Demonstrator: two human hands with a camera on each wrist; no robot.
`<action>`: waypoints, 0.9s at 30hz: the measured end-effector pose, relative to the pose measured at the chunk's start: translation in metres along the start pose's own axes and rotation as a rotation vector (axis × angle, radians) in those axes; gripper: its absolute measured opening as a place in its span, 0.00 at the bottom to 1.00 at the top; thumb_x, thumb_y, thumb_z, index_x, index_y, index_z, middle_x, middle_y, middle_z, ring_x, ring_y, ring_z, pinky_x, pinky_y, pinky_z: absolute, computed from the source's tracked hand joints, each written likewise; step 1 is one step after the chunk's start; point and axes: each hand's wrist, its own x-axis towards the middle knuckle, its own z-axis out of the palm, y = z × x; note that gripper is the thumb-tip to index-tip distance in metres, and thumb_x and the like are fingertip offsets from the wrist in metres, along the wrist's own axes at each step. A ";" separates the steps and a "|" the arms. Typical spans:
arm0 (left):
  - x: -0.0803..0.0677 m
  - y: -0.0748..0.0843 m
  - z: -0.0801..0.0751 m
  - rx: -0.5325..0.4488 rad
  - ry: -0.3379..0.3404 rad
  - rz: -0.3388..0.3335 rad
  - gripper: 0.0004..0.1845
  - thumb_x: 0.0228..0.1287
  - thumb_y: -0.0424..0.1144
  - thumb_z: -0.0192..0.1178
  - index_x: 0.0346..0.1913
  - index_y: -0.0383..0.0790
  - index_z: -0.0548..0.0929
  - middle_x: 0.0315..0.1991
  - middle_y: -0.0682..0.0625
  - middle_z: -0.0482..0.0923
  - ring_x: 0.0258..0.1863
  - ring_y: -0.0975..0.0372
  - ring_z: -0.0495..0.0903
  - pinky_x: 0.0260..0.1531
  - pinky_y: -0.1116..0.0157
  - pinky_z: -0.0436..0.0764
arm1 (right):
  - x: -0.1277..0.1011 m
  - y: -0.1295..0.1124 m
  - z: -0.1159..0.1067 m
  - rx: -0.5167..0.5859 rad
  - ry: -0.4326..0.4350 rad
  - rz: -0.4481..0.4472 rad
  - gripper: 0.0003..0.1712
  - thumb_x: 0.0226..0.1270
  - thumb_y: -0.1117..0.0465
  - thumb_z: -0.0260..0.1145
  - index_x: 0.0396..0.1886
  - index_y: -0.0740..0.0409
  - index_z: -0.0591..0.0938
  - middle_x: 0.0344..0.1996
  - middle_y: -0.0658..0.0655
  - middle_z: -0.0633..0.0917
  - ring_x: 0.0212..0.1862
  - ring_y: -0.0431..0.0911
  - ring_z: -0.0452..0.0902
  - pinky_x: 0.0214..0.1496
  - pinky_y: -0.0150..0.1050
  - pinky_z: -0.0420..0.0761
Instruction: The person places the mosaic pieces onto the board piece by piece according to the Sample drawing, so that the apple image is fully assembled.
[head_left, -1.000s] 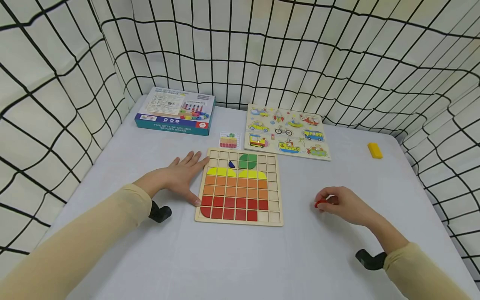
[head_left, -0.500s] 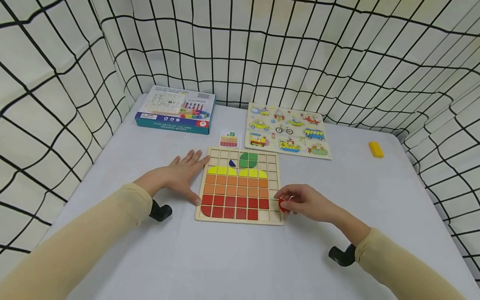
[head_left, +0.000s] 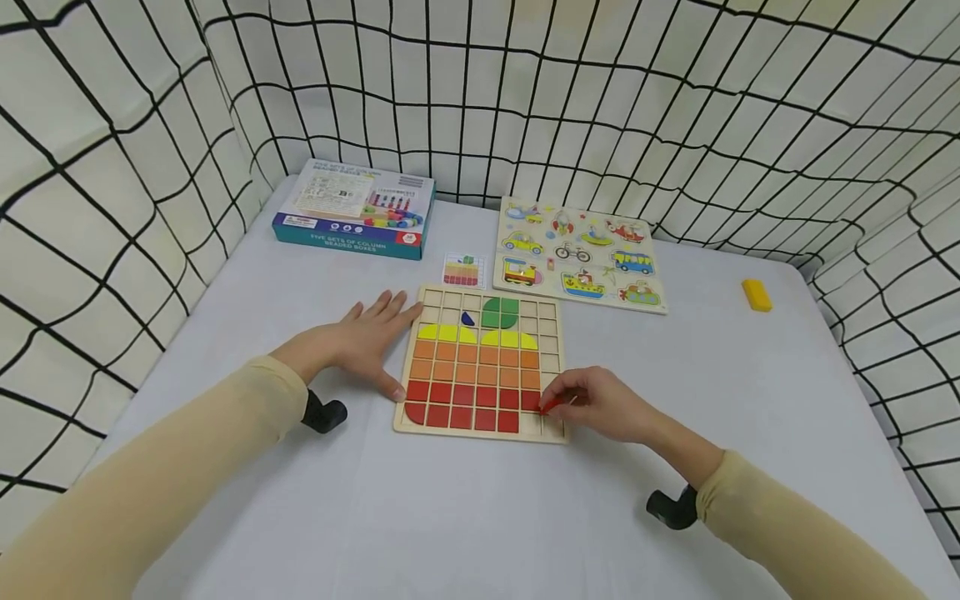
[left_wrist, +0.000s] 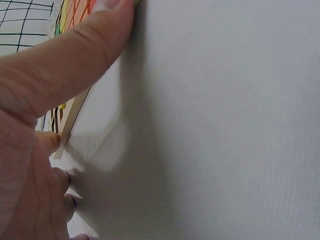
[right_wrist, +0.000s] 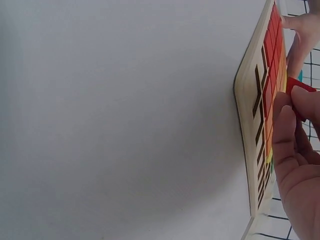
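A wooden grid board (head_left: 553,333) lies mid-table, filled with rows of red, orange and yellow tiles, plus green tiles (head_left: 499,313) and a small blue tile (head_left: 468,318) near its top. My left hand (head_left: 365,343) rests with spread fingers at the board's left edge, thumb at the lower corner and fingertips near the upper one. Between thumb and fingers my right hand (head_left: 600,403) pinches a red tile (right_wrist: 301,88), held over the lower right of the board beside the red rows. Part of that tile is hidden by the fingers.
A small picture card (head_left: 464,271) lies behind the board. Beyond it are a vehicle puzzle board (head_left: 581,254) and a blue-and-white box (head_left: 352,208). A yellow block (head_left: 757,295) sits far right. Black netting (head_left: 465,100) surrounds the table.
My right hand has moved left from the bare tablecloth to the board's lower right, carrying the red tile. My left hand has stayed at the board's left edge.
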 end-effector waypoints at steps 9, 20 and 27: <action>0.000 0.000 -0.001 -0.004 -0.004 -0.001 0.73 0.44 0.63 0.78 0.83 0.41 0.42 0.84 0.34 0.32 0.82 0.37 0.30 0.75 0.30 0.36 | 0.000 0.003 0.001 0.053 -0.012 -0.040 0.12 0.70 0.71 0.63 0.47 0.60 0.89 0.48 0.58 0.90 0.48 0.45 0.85 0.51 0.27 0.84; -0.001 -0.001 0.000 -0.008 -0.007 0.006 0.73 0.44 0.63 0.78 0.83 0.40 0.42 0.84 0.34 0.31 0.82 0.37 0.30 0.75 0.30 0.36 | 0.002 -0.001 0.004 0.071 -0.017 -0.012 0.14 0.72 0.65 0.66 0.55 0.56 0.87 0.53 0.55 0.88 0.50 0.45 0.82 0.51 0.27 0.83; 0.000 0.000 0.000 -0.010 -0.011 0.006 0.73 0.44 0.64 0.78 0.83 0.41 0.42 0.84 0.35 0.30 0.82 0.37 0.29 0.75 0.30 0.36 | 0.004 -0.001 0.003 0.042 0.029 0.026 0.06 0.72 0.64 0.67 0.45 0.57 0.87 0.40 0.52 0.88 0.41 0.44 0.79 0.41 0.29 0.81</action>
